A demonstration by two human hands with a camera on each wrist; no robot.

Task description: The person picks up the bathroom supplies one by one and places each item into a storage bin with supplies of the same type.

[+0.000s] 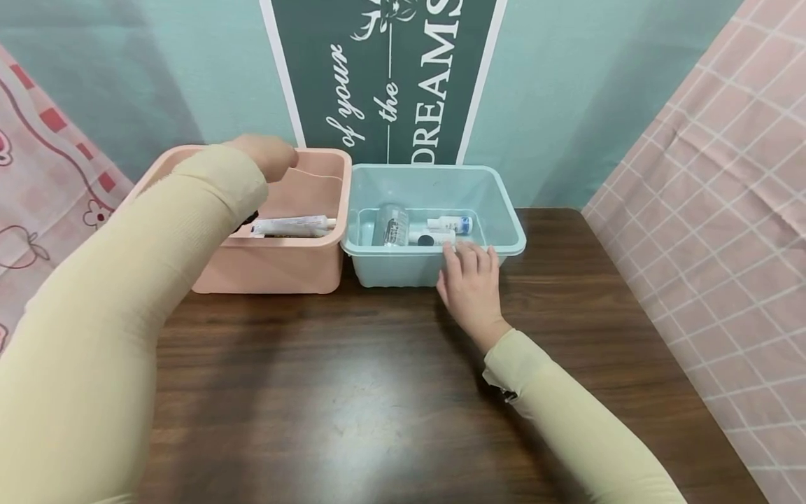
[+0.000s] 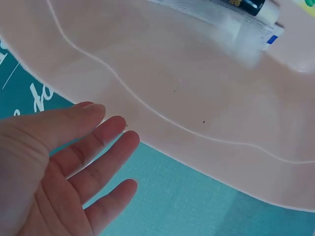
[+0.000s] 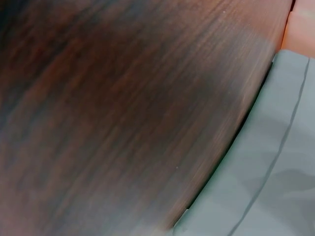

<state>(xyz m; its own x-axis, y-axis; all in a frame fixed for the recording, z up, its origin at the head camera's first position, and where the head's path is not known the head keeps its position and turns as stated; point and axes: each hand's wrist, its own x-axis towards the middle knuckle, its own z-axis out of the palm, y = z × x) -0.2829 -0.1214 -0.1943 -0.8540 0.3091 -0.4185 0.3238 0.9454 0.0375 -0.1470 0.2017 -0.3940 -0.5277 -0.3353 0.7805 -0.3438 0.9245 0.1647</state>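
Observation:
My left hand (image 1: 267, 155) is over the back of the pink bin (image 1: 271, 266). The left wrist view shows this hand (image 2: 74, 167) with its fingers spread and loosely bent, beside the bin's rim, holding nothing. White tubes (image 1: 290, 225) lie inside the pink bin, partly hidden by its front wall. My right hand (image 1: 472, 287) rests its fingertips on the front rim of the light blue bin (image 1: 403, 269). In that bin lie a clear bottle (image 1: 393, 225), a small white bottle with a blue cap (image 1: 452, 224) and a white container (image 1: 431, 238). The right hand is outside the right wrist view.
Both bins stand side by side on a dark wooden table (image 1: 352, 392), against a teal cloth backdrop with a dark green printed panel (image 1: 384, 84). Pink checked cloth (image 1: 711, 231) borders the right side. A patterned pink cloth (image 1: 44, 224) hangs at left.

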